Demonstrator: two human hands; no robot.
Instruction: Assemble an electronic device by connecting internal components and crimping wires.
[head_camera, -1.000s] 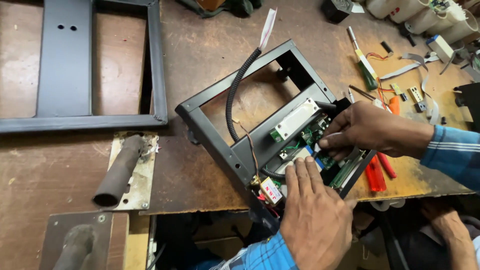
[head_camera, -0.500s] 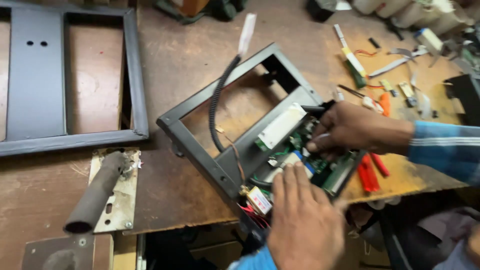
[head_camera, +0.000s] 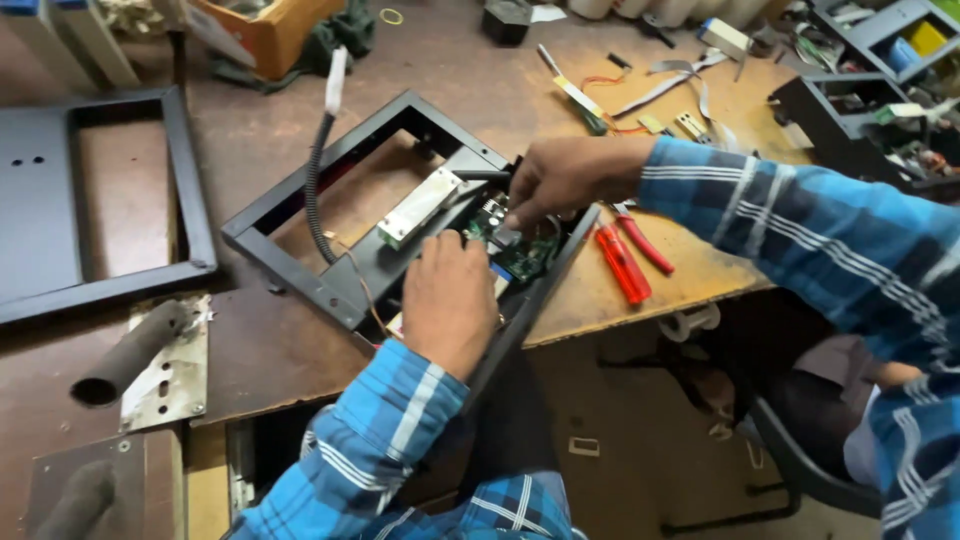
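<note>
A black metal frame (head_camera: 290, 205) lies tilted on the wooden bench, with a pale metal bar (head_camera: 418, 207) across it and a green circuit board (head_camera: 520, 255) at its near corner. My left hand (head_camera: 450, 300) rests flat on the frame's near edge, partly covering the board. My right hand (head_camera: 560, 180) reaches in from the right, its fingertips pinched down on the circuit board. A black ribbed cable (head_camera: 316, 185) with a white plug end rises from the frame towards the back.
Red-handled pliers (head_camera: 630, 255) lie just right of the frame. A second dark frame (head_camera: 190, 200) lies at the left. Two dark tubes on metal plates (head_camera: 130, 350) sit at the near left. Small tools and parts (head_camera: 640, 85) litter the back right, beside a black tray (head_camera: 850, 130).
The view has shifted, so the frame now sits nearer the centre. My right hand has moved slightly along the board; my left hand stays on the frame's near edge.
</note>
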